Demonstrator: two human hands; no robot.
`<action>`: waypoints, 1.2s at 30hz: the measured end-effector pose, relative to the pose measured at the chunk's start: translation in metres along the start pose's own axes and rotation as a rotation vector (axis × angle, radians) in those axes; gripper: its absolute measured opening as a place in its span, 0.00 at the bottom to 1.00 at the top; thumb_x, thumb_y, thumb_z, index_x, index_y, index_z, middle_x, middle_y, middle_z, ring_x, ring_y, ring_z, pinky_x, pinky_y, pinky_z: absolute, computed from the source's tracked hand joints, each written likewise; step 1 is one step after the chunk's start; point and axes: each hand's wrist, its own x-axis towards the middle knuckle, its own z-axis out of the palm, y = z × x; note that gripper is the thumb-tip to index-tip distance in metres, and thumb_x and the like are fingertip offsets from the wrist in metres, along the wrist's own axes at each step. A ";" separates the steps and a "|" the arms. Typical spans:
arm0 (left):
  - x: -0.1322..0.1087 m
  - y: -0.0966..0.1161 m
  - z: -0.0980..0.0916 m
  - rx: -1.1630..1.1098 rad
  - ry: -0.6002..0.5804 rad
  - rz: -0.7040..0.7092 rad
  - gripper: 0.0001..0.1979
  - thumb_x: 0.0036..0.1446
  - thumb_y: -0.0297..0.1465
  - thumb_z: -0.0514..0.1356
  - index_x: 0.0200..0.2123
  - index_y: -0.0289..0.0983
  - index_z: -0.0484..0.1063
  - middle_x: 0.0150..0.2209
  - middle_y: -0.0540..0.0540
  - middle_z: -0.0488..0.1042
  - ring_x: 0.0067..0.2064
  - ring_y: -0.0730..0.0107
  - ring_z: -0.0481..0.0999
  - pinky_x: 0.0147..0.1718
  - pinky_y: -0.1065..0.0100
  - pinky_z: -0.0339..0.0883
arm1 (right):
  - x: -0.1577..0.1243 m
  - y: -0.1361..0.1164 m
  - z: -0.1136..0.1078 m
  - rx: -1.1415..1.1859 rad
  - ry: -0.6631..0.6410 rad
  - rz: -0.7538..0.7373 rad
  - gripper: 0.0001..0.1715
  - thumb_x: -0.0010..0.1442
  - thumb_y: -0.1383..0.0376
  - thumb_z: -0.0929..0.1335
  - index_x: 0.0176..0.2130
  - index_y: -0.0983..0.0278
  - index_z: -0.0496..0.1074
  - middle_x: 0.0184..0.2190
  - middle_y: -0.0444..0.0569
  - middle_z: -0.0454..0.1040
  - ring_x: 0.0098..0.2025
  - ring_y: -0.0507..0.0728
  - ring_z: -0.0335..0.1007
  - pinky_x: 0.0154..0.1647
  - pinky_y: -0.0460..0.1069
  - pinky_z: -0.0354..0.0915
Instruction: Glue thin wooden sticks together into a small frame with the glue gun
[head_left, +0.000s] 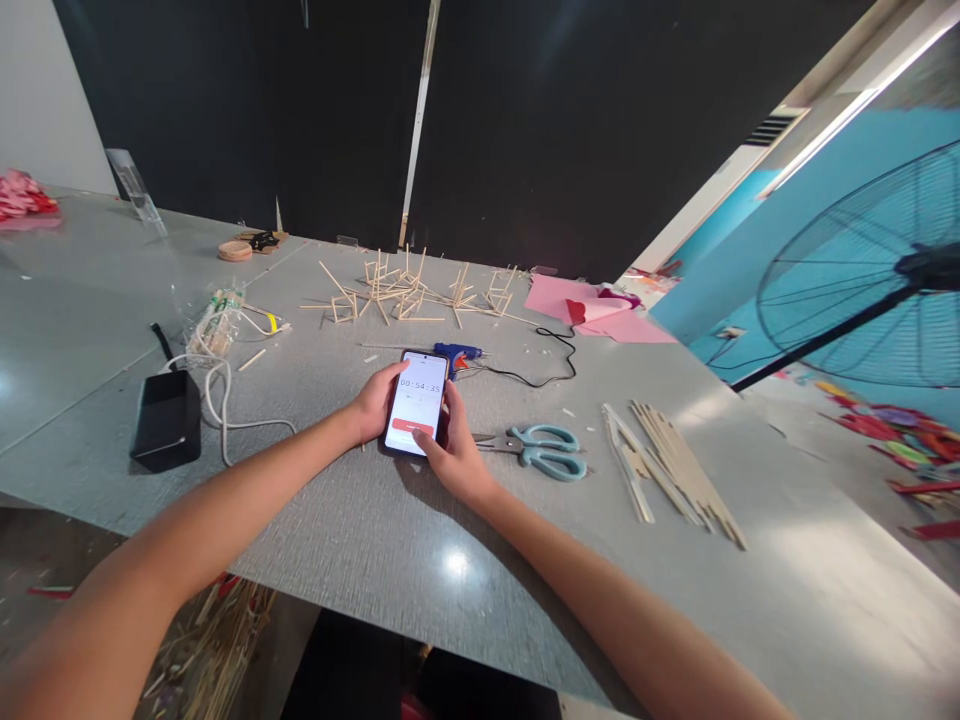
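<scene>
Both my hands hold a smartphone (417,403) just above the grey table (465,540). Its lit screen shows a timer and a red button. My left hand (373,402) grips the phone's left edge. My right hand (451,452) wraps its right edge, thumb near the red button. A blue glue gun (459,354) lies just behind the phone, its black cord trailing right. Teal-handled scissors (541,449) lie right of my right hand.
Small wooden stick frames (409,290) stand at the back. A pile of flat wooden sticks (675,468) lies right. A black box (167,418) with white cable sits left. Pink paper (592,308) lies back right. A large fan (870,290) stands off the table's right side.
</scene>
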 end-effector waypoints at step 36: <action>-0.007 0.003 0.004 -0.004 -0.010 0.026 0.20 0.57 0.38 0.56 0.42 0.30 0.80 0.34 0.35 0.83 0.37 0.50 0.84 0.43 0.52 0.77 | 0.002 -0.020 -0.001 0.277 0.118 0.158 0.54 0.49 0.67 0.66 0.73 0.52 0.57 0.74 0.46 0.59 0.74 0.66 0.56 0.77 0.69 0.52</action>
